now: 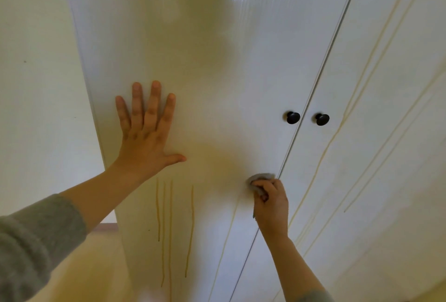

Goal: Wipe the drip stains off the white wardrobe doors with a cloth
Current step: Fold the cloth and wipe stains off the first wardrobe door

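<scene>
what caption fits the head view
Right hand holds cloth on left door; left hand flat above drip stains.

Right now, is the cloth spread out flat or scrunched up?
Scrunched up. The grey cloth is bunched inside the right hand, with only a small wad peeking past the curled fingers.

Left hand [147,132]: flat, palm forward, fingers [154,106] straight and spread, thumb out to the right. Forearm bare, grey knit sleeve [36,241] at the elbow. Right hand [271,202]: lower, fingers curled, gripping small grey cloth [261,177]; forearm bare.
</scene>
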A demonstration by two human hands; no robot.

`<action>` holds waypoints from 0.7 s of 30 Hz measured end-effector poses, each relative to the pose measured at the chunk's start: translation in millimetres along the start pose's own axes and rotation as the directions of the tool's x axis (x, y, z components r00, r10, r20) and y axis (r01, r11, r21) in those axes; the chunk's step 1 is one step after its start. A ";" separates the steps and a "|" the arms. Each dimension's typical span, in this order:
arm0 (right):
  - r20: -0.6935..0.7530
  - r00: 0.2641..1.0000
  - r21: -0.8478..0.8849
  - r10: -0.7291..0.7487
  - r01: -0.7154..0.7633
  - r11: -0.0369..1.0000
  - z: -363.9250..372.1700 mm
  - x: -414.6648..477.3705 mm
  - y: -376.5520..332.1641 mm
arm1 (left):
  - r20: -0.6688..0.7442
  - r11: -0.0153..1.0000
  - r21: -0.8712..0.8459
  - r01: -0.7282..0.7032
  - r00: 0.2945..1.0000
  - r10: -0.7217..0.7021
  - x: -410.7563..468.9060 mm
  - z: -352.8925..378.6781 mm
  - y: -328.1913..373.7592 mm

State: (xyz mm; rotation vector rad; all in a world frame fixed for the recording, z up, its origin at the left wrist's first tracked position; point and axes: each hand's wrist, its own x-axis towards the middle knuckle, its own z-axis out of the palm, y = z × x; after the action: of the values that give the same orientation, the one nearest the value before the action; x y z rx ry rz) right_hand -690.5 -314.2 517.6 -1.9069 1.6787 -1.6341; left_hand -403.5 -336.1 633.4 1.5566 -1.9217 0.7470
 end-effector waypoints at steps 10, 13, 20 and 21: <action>0.107 0.994 0.177 0.026 -0.044 0.983 3.3 -35.7 -17.8 | -0.041 0.989 -0.138 0.059 0.997 -0.065 -66.3 13.2 11.4; 0.146 0.989 0.209 -0.003 -0.028 0.977 13.4 -50.9 -19.9 | 0.037 0.974 -0.187 0.130 0.991 -0.125 -100.3 20.0 7.3; 0.197 0.980 0.194 -0.014 -0.025 0.981 33.4 -86.5 -25.5 | 0.203 0.928 -0.319 0.191 0.971 -0.130 -156.8 29.1 -14.2; 0.196 0.980 0.182 -0.023 -0.013 0.983 37.6 -92.3 -27.4 | 0.216 0.921 -0.334 0.202 0.967 -0.134 -163.7 30.6 -18.1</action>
State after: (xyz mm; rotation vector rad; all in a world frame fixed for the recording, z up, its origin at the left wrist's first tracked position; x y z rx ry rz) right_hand -626.7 -253.0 464.1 -1.9135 1.3988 -1.4862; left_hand -358.9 -250.7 496.4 1.5794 -1.8930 0.1681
